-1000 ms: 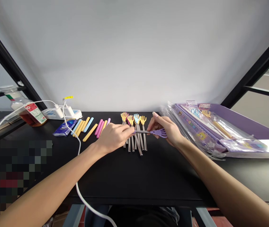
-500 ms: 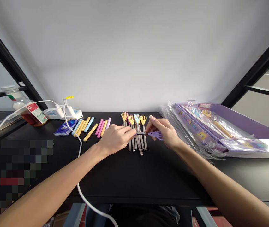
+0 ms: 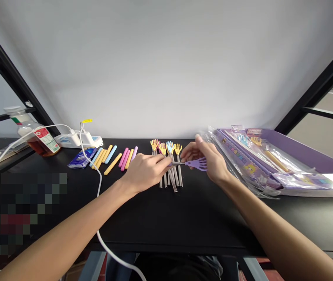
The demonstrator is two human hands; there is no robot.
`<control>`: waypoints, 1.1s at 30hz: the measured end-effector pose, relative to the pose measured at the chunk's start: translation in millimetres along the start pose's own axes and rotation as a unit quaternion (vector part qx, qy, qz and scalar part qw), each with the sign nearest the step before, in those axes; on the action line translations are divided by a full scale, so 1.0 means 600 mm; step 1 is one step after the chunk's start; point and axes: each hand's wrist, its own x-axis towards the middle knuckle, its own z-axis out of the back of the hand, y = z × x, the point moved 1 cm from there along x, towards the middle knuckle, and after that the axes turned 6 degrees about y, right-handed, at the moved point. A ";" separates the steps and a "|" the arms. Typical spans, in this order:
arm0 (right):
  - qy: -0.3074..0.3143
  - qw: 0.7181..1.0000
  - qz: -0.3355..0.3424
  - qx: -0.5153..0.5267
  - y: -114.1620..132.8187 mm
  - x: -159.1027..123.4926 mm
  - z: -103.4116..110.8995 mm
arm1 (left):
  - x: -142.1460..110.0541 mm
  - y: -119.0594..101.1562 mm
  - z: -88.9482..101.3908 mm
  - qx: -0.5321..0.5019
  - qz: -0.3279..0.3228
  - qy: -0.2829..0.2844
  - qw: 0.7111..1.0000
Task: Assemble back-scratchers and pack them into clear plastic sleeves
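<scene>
A purple back scratcher (image 3: 196,164) with a hand-shaped head lies crosswise in the air over the table. My left hand (image 3: 147,171) is closed around its handle end, which my fingers mostly hide. At its head my right hand (image 3: 210,158) is open, thumb raised and fingers curved behind the purple claw; whether they touch it I cannot tell. Beneath and behind the hands, several metal scratcher rods (image 3: 174,183) lie side by side with yellow, pink and blue claw heads (image 3: 170,146) toward the wall.
Left of my hands lie coloured handle tubes (image 3: 113,164), a blue packet (image 3: 81,158), a power strip (image 3: 96,141) and a tilted bottle (image 3: 42,140). A white cable (image 3: 100,183) crosses the table. At right stand a purple box (image 3: 301,150) and clear plastic sleeves (image 3: 228,171).
My right hand has loosened and shifted slightly right, its thumb now higher. The purple scratcher has moved a little to the right, with my left hand still on it.
</scene>
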 end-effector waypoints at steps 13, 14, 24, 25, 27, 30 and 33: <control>0.012 0.987 -0.039 0.155 -0.016 0.005 -0.017 | 0.006 0.008 0.001 -0.012 0.146 0.080 0.986; 0.003 0.988 -0.032 0.151 -0.018 0.004 -0.024 | 0.008 0.003 0.000 -0.014 0.143 0.082 0.986; -0.245 0.938 0.064 0.236 -0.004 0.024 0.029 | 0.015 0.046 0.030 -0.086 0.180 0.118 0.973; -0.267 0.926 0.083 0.252 -0.002 0.026 0.038 | 0.013 0.055 0.034 -0.096 0.172 0.133 0.971; -0.278 0.918 0.098 0.266 0.000 0.028 0.049 | 0.008 0.064 0.035 -0.103 0.163 0.151 0.970; -0.244 0.933 0.076 0.255 0.000 0.025 0.042 | 0.008 0.058 0.022 -0.091 0.172 0.136 0.971; -0.238 0.936 0.075 0.249 0.002 0.018 0.031 | 0.017 0.037 0.006 -0.069 0.179 0.133 0.972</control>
